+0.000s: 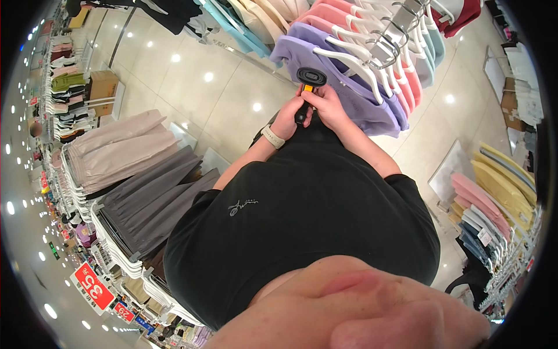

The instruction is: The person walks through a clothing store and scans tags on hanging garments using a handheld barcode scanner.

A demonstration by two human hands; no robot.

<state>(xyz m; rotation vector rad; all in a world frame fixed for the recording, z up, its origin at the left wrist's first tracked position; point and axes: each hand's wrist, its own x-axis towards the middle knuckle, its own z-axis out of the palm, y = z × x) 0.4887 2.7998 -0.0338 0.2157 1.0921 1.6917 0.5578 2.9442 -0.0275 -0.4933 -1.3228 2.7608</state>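
Observation:
A black handheld device (312, 76) with an oval head and a yellow part sits between my two hands, in front of my chest. My left hand (286, 121), with a pale watch on its wrist, is wrapped round the dark handle. On the other side, my right hand (328, 104) has its fingers pressed against the device near the yellow part. Just beyond my hands hang purple sweatshirts (354, 96) on white hangers (351, 61), with pink ones behind them. The far ends of some fingers are hidden behind the handle.
Racks of beige trousers (119, 148) and grey trousers (148, 198) stand at the left. Yellow shirts (503, 186) and pink shirts (479, 203) hang at the right. A cardboard box (103, 85) is at the upper left, and a red price sign (93, 287) at the lower left.

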